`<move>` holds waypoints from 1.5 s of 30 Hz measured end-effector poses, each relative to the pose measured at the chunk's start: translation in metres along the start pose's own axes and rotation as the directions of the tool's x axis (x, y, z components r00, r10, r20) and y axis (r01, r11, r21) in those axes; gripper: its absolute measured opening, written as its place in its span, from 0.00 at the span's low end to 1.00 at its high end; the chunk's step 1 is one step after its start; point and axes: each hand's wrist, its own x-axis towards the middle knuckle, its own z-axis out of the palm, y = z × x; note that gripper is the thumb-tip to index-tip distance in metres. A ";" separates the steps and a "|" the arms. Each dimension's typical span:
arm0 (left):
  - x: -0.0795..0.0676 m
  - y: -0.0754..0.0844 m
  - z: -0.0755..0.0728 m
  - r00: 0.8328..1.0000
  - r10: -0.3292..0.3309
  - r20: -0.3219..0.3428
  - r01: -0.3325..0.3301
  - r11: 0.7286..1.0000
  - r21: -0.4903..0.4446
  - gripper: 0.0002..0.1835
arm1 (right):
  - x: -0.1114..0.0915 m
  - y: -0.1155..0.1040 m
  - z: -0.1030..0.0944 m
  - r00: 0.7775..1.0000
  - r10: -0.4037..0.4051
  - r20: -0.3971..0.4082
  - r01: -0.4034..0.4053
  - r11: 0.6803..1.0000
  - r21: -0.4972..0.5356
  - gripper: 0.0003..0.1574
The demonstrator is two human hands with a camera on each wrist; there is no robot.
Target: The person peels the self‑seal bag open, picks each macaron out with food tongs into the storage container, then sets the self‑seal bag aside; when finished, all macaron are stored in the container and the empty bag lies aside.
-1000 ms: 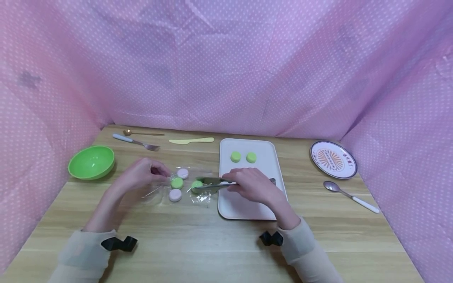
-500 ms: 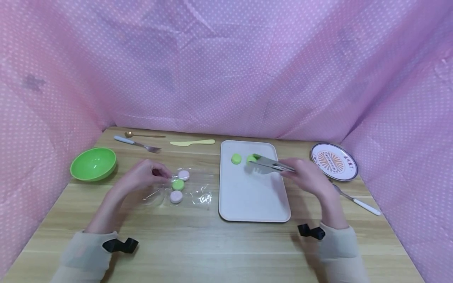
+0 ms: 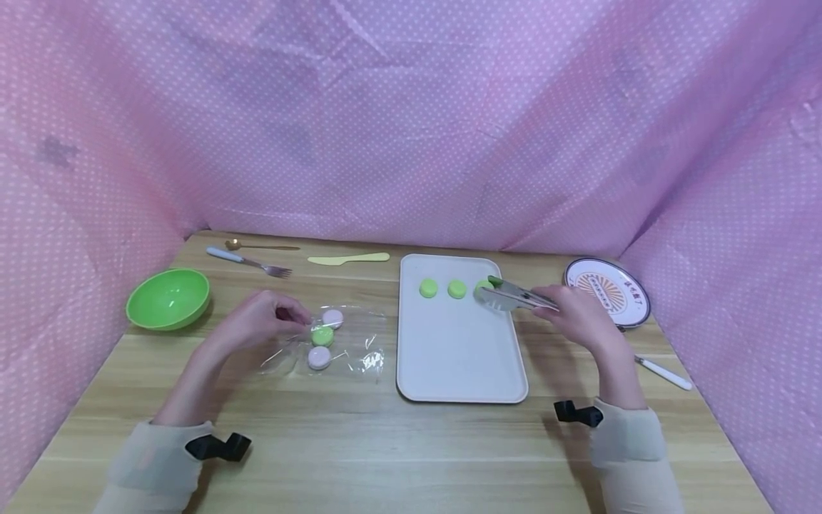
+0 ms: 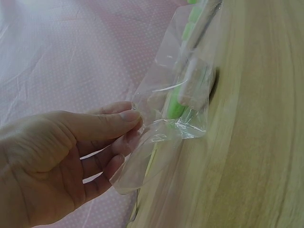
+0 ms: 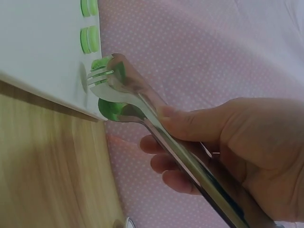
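Observation:
Tongs of shiny metal [image 3: 516,295] are in my right hand [image 3: 581,318], gripped between thumb and fingers. Their fork-shaped and spoon-shaped ends [image 5: 107,90] stand around a green macaron [image 3: 483,286] at the tray's upper right; whether they still squeeze it I cannot tell. Two more green macarons [image 3: 457,289] sit left of it in a row on the white tray [image 3: 459,357]. My left hand [image 3: 266,319] pinches the edge of a clear plastic bag [image 4: 156,95]. Inside the bag lie a pale pink macaron [image 3: 332,319], a green macaron [image 3: 322,336] and another pink macaron [image 3: 319,358].
A green bowl [image 3: 168,300] stands at the left. Along the back lie a gold spoon [image 3: 263,247], a fork [image 3: 250,262] and a yellow knife [image 3: 349,259]. At the right, a patterned plate [image 3: 606,291] and a white-handled spoon [image 3: 664,373] are partly behind my right hand.
My right hand has carried a green macaron in the tongs from the bag to the tray's upper right, ending the row there. My left hand has stayed at the bag's edge.

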 end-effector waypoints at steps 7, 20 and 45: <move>0.002 0.000 -0.001 1.000 0.006 0.004 -0.006 1.000 0.000 0.10 | 0.001 0.000 0.002 1.000 -0.002 -0.012 0.001 1.000 -0.029 0.21; 0.000 0.000 0.000 1.000 -0.009 0.007 0.009 1.000 -0.008 0.11 | 0.003 -0.004 0.003 1.000 0.013 0.003 -0.013 0.999 -0.043 0.21; 0.001 0.000 0.001 1.000 0.005 0.004 -0.005 1.000 0.007 0.09 | 0.003 -0.004 0.003 1.000 0.012 0.007 -0.012 0.999 -0.034 0.20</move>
